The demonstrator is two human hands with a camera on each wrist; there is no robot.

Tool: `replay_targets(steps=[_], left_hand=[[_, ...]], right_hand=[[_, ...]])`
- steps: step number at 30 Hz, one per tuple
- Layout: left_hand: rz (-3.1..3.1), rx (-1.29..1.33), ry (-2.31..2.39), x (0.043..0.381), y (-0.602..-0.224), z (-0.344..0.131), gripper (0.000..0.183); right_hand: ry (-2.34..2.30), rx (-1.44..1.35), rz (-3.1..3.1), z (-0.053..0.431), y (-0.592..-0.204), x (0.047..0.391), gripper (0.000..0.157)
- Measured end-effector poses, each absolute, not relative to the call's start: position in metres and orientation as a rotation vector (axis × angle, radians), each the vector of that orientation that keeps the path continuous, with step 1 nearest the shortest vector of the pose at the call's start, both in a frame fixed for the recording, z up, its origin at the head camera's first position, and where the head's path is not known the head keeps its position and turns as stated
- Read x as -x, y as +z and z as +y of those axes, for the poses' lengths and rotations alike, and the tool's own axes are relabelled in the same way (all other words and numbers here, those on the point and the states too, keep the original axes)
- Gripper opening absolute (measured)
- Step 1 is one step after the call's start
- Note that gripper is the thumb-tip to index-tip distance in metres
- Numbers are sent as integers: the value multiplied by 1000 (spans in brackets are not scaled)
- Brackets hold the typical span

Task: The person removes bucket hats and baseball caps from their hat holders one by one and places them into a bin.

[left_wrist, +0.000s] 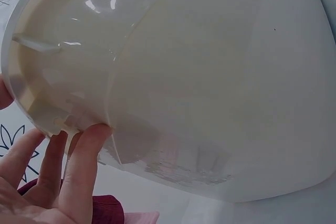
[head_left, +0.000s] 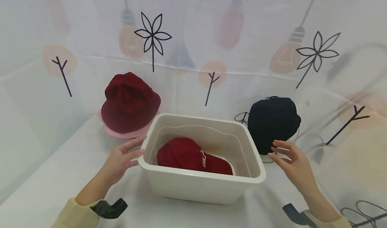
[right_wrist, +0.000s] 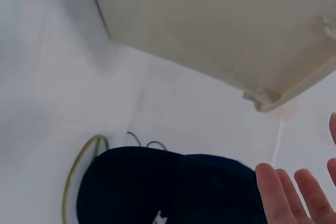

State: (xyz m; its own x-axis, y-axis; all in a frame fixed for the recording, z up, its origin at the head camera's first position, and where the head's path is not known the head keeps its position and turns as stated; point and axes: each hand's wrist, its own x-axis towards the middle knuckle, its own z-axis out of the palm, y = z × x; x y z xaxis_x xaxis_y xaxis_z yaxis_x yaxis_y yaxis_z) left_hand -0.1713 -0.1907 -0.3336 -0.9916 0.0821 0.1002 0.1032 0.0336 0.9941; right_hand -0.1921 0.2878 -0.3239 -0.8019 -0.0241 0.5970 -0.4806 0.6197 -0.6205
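Note:
An off-white plastic tub (head_left: 193, 187) stands in the middle of the table, with a dark red baseball cap (head_left: 184, 154) with white lettering lying inside it. My left hand (head_left: 119, 161) is at the tub's left side. In the left wrist view, its fingertips (left_wrist: 97, 132) touch the outer wall just under the rim, fingers extended. My right hand (head_left: 294, 166) is held apart from the tub's right side, its fingers loosely bent and holding nothing. It is nearest to a dark navy cap (head_left: 272, 120), whose front edge lies just behind the fingertips in the head view.
At the back left, a dark red cap (head_left: 130, 103) rests on a pink item (head_left: 113, 132). A yellow-green rim (right_wrist: 68, 182) curves beside the navy cap. A white cloth (head_left: 187, 53) printed with flowers and bulbs rises behind the white table surface (head_left: 60, 187).

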Motion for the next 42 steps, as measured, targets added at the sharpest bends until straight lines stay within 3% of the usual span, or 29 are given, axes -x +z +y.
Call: replay_targets(steps=[14, 25, 33, 42], left_hand=[[-2247, 200, -2155, 171, -333, -189, 57], [-2239, 201, -2162, 171, -333, -189, 57], [-2230, 209, -2184, 172, -333, -190, 57], [-2229, 212, -2186, 172, -334, -190, 58]], right_hand=[[1146, -140, -2267, 303, -344, 209, 45], [1221, -56, -2173, 357, -383, 258, 48], [1099, 114, -2204, 338, -351, 246, 52], [1168, 144, -2101, 389, -387, 294, 61]])
